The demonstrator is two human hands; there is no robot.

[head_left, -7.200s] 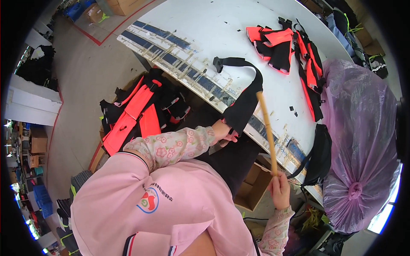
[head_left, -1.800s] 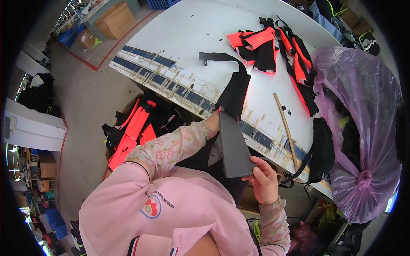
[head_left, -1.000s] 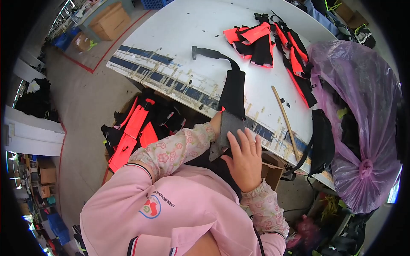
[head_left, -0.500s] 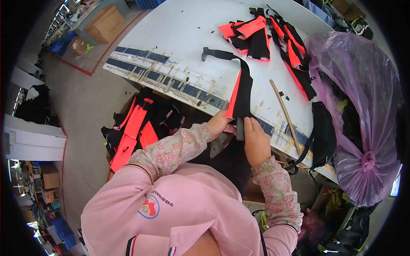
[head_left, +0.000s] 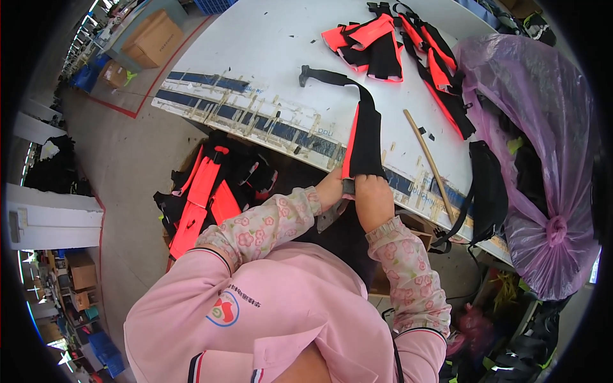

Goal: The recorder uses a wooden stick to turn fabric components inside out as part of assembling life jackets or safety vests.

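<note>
A black and neon orange-red fabric belt (head_left: 366, 138) lies over the table's front edge, its narrow far end tipped with a dark buckle (head_left: 303, 76). At the near end, my left hand (head_left: 330, 189) is closed on the belt from the left. My right hand (head_left: 374, 198) grips that same end from the right, its fingers curled over the black fabric. Between the hands shows a short dark grey strip (head_left: 348, 186); its join to the belt is hidden by my fingers. A grey flap (head_left: 327, 217) hangs just below them.
On the white table (head_left: 255, 38) lie more orange-black belts (head_left: 377, 45), a wooden stick (head_left: 426, 156) and small dark scraps. A black pouch (head_left: 488, 191) and a purple plastic bag (head_left: 536, 96) stand at the right. Orange-black pieces (head_left: 198, 204) fill a box below the table, left.
My right hand has turned and curled over the belt's near end. The grey strip, upright between my hands before, now shows shorter. The belt's wide part has shifted slightly right.
</note>
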